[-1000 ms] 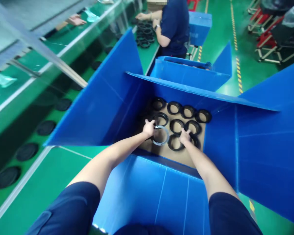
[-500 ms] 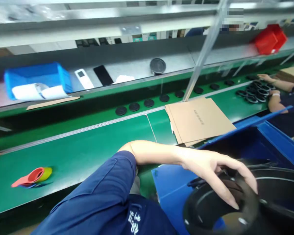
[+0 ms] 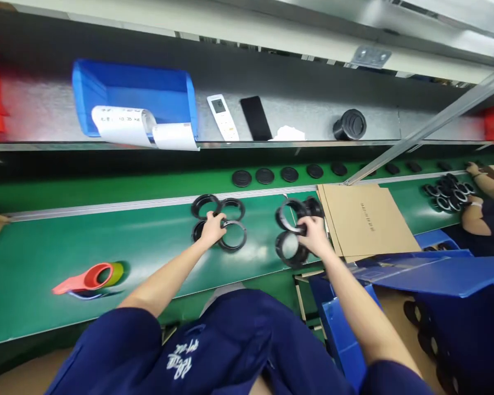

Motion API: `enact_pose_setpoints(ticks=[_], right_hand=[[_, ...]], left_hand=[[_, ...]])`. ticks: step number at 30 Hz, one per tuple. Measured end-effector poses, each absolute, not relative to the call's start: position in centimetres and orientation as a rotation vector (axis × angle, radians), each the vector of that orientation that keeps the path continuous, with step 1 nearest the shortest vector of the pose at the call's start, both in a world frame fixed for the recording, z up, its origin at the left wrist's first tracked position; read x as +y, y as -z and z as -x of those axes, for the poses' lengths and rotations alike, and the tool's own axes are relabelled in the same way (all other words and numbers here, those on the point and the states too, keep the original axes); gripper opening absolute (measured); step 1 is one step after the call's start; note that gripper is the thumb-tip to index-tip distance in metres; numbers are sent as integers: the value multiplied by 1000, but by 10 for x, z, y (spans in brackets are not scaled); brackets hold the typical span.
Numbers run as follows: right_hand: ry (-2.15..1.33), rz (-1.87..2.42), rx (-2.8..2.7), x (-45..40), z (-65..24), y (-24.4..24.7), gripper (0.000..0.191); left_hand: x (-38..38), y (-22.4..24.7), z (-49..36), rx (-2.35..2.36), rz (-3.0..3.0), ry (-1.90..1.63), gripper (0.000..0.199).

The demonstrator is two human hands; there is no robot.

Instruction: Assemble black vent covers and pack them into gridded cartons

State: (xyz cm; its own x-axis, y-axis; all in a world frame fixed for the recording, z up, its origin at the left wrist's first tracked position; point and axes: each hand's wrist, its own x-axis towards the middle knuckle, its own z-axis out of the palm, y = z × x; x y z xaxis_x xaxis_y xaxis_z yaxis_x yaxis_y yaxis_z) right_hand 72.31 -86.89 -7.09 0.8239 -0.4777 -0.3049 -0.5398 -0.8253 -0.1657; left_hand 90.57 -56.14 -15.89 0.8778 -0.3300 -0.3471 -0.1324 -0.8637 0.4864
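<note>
The left hand (image 3: pixel 212 229), at about 11 o'clock, has its fingers closed together over the rim of a black rubber ring (image 3: pixel 234 250), with other rings lying just beside it on the green conveyor belt (image 3: pixel 107 291). The right hand (image 3: pixel 315 236), at about 1 o'clock, is also closed, gripping the edge of a tilted ring (image 3: pixel 290 264) and pressing against the ring above it. Each hand seems to work its own small group, perhaps because the rings are easier to take from separate spots than from one heap. A flat cardboard sheet (image 3: pixel 364 219) lies just right of the right hand, kept smooth and within easy reach. At about 3 to 4 o'clock, a blue corrugated-plastic bin (image 3: pixel 346 340) stands with a flap folded out, so its mouth looks unobstructed — dark rings show inside it. Farther along the belt, at about 2 o'clock, a co-worker's hand (image 3: pixel 473 169) reaches past a loose pile of rings (image 3: pixel 447 192) — a separate station, apparently.
</note>
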Motion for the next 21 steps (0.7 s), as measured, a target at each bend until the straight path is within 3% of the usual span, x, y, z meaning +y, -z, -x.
enact_pose_setpoints(ticks=[7,12,13,17,21], right_hand=[[-763,2652,855,-796,-843,184,51],[-874,2665,860,-821,-856,195,87],[-825,2647,847,-829,-863,195,82],[-560,2494,741,-849,-929,202,34],[-442,2219,773,-846,-1031,227,26]], left_hand=[[-505,225,-915,-30,-2631,621,57],[-494,232,-920,46,-2608,694,76],[-491,232,-921,87,-2632,702,74],[-483,228,-923,206,-2721,587,69],[-480,219,-915,268,-2749,402,69]])
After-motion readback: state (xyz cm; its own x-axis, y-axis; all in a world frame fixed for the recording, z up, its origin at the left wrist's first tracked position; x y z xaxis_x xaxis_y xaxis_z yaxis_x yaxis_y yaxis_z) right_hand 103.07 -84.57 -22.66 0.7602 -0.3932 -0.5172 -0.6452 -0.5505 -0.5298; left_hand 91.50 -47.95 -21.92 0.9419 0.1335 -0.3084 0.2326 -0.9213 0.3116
